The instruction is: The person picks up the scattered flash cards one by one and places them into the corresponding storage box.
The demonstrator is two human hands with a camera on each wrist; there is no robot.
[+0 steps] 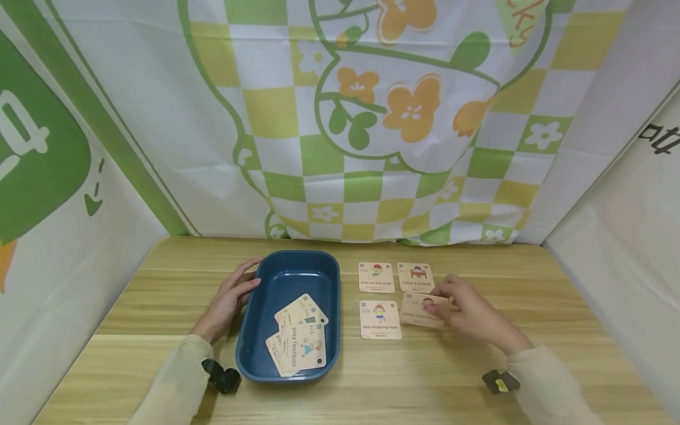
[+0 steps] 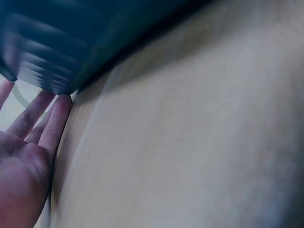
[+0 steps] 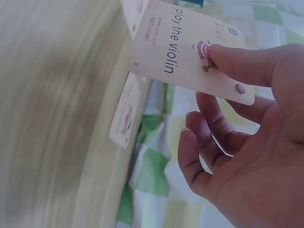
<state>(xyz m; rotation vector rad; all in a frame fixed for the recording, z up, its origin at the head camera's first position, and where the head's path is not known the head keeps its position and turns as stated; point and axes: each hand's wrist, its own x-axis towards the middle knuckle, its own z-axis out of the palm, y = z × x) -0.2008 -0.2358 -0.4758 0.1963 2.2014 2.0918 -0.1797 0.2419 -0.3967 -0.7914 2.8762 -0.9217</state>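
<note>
In the head view my right hand [image 1: 473, 313] pinches a "play the violin" flash card [image 1: 419, 311] between thumb and fingers, over the lower right of a group of cards. The right wrist view shows the thumb across the picture on this card [image 3: 190, 52]. Around it lie the cards "play on the slide" [image 1: 376, 277], "take a break" [image 1: 416, 274] and "play skipping rope" [image 1: 380, 324]. My left hand [image 1: 227, 304] rests against the left side of a dark blue plastic tray [image 1: 247, 348]. Its fingers [image 2: 57, 123] reach out fairly straight to the tray wall.
Several cards lie overlapping inside the tray, with a "play football" card [image 1: 304, 348] on top. A wooden table [image 1: 425, 383] carries everything. Behind it hangs a checked cloth with flowers [image 1: 372, 189], and white printed walls [image 1: 627, 236] stand at both sides.
</note>
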